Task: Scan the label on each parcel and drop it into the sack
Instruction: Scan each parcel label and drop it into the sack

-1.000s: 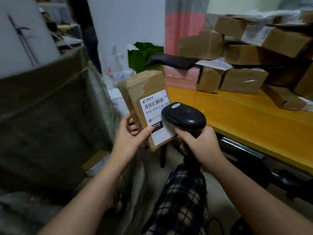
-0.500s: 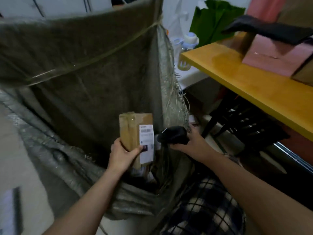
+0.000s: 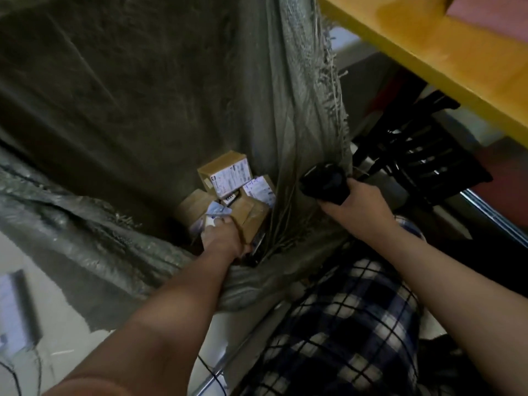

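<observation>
A wide grey-green woven sack point(image 3: 128, 95) stands open beside the yellow surface point(image 3: 428, 44), its frayed rim hanging just below the surface's near edge. At the sack's bottom, against its right wall, lie several labelled cardboard parcels point(image 3: 225, 172). The left hand point(image 3: 223, 238) reaches in and rests on the nearest parcel point(image 3: 250, 214); blur hides whether its fingers are clamped or loose. The right hand point(image 3: 354, 201), just outside the sack's right wall, has its fingers wrapped around a black barcode scanner point(image 3: 324, 185).
</observation>
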`<state>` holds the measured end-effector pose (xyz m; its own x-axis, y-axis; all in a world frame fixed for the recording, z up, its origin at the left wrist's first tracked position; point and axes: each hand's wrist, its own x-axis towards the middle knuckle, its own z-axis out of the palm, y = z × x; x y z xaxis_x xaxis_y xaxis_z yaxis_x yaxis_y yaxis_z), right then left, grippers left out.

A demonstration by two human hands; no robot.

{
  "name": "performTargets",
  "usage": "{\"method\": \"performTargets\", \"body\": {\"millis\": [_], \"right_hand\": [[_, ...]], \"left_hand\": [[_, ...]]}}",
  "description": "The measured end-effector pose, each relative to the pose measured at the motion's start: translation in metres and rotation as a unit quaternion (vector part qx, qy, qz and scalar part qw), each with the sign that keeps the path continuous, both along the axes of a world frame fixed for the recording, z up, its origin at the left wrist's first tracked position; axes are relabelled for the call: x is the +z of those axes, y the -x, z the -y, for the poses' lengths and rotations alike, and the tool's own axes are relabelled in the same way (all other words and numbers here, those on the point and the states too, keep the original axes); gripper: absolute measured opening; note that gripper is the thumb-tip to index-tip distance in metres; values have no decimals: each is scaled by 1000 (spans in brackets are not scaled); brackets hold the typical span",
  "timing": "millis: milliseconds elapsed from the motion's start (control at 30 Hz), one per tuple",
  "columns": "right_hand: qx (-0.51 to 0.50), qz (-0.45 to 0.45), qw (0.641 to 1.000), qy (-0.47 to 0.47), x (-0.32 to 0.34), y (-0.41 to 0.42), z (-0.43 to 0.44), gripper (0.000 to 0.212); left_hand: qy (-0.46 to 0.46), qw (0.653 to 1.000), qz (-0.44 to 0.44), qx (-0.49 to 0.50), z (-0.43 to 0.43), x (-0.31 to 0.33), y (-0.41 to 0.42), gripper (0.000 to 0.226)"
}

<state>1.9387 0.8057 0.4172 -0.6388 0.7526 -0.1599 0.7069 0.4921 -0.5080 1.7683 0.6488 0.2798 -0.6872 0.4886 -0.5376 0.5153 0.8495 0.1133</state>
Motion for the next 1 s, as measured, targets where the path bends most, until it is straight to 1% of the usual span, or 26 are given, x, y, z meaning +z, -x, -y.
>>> {"method": "performTargets", "body": {"millis": [100, 133, 200, 233, 267, 333, 400, 500, 567, 633, 733, 800, 867, 933, 1000], "right_hand": [[23, 2, 1000, 9, -2, -2, 2, 37], [32, 5, 999, 14, -2, -3, 2, 33], [43, 8, 999, 22, -5, -4, 0, 29], [46, 6, 999, 17, -7, -4, -2, 31], [48, 2, 999, 10, -7, -4, -5, 35], [38, -21, 999, -5, -6, -5, -8, 38], [22, -49, 999, -7, -4, -9, -11, 35], [-17, -93, 996, -2, 6, -21, -14, 28], [-58, -131, 990, -4, 17, -33, -16, 27], [-106, -163, 981, -12, 35, -50, -13, 27], [-145, -213, 966, -32, 65, -83, -11, 13], [-175, -224, 958, -47, 85, -109, -13, 14], [-214, -233, 946, -71, 101, -139, -20, 20], [-259, -251, 928, -95, 117, -172, -26, 26], [-300, -273, 907, -115, 132, -207, -31, 23]], "left_hand": [[35, 998, -26, -44, 0, -9, -9, 106], [49, 996, -39, -58, 1, -12, -11, 98], [49, 994, -52, -80, 1, -13, -10, 75], [40, 994, -51, -86, 1, -10, -7, 65], [25, 995, -49, -89, 0, -5, -4, 60], [-26, 994, -61, -90, -6, 11, -1, 60], [-97, 985, -99, -101, -13, 35, 0, 54], [-219, 956, -157, -118, -24, 78, -8, 45], [-280, 931, -184, -142, -33, 110, -20, 40], [-309, 906, -219, -190, -47, 140, -35, 37], [-339, 866, -250, -269, -75, 179, -65, 38], [-360, 849, -238, -306, -97, 205, -91, 41], [-374, 840, -206, -336, -120, 226, -118, 44], [-402, 833, -149, -351, -142, 244, -146, 44], [-427, 820, -97, -369, -164, 258, -176, 43]]}}
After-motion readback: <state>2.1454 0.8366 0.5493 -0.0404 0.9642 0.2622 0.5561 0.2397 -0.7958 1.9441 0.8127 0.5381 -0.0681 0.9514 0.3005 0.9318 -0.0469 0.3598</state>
